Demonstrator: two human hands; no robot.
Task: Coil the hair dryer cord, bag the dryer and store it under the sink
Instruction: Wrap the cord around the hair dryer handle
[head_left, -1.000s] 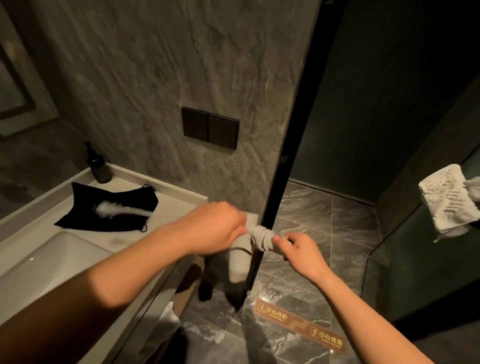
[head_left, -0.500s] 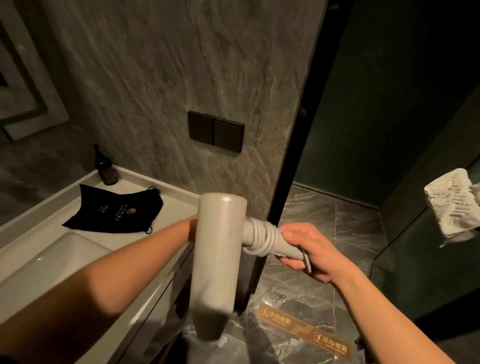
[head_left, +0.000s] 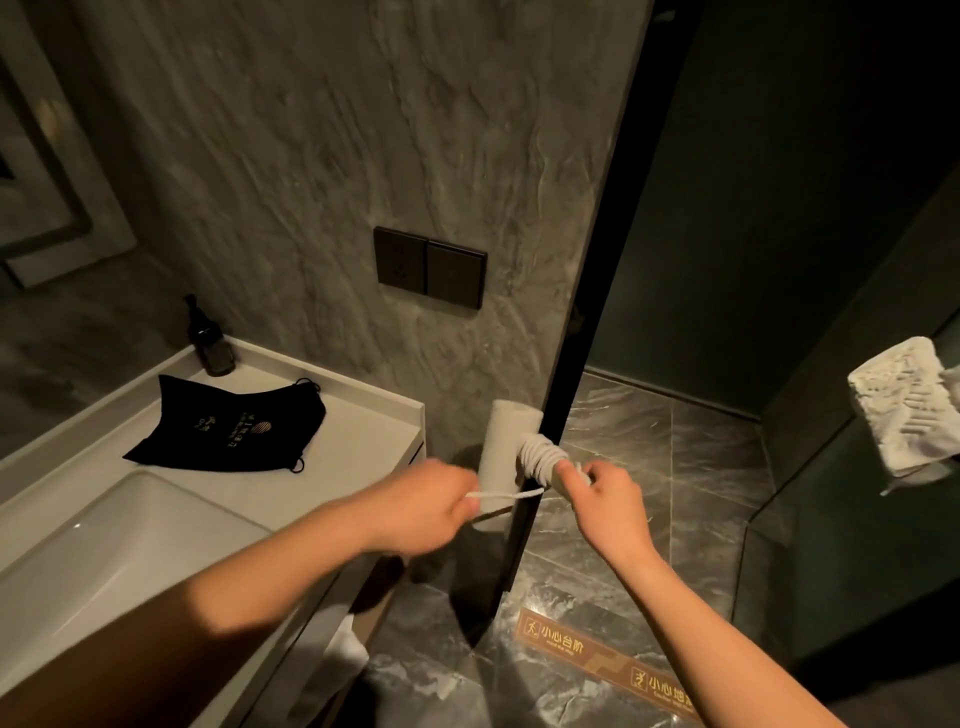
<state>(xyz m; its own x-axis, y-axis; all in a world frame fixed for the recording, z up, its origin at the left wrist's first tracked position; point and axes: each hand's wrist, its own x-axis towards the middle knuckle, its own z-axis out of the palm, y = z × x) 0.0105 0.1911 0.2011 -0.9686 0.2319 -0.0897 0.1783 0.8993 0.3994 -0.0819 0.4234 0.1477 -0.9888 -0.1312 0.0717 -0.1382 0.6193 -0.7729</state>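
A pale grey hair dryer (head_left: 500, 453) hangs in mid-air right of the vanity, its barrel upright. Its white cord (head_left: 540, 457) is wound in several tight loops around the handle. My right hand (head_left: 605, 499) grips the handle just below the loops. My left hand (head_left: 434, 499) pinches the free end of the cord, which stretches taut across the barrel towards the loops. A black drawstring bag (head_left: 234, 428) with gold print lies flat on the white counter (head_left: 358, 415), left of the dryer.
A white sink basin (head_left: 119, 540) fills the lower left. A dark pump bottle (head_left: 208, 340) stands at the counter's back. A dark socket panel (head_left: 430, 267) is on the stone wall. A black door frame (head_left: 582, 338) rises behind the dryer. A white towel (head_left: 904, 410) hangs at right.
The dryer's barrel has swung away from the camera and now looks smaller. My left hand has come out from behind it and pulls the cord end leftward; more loops sit on the handle.
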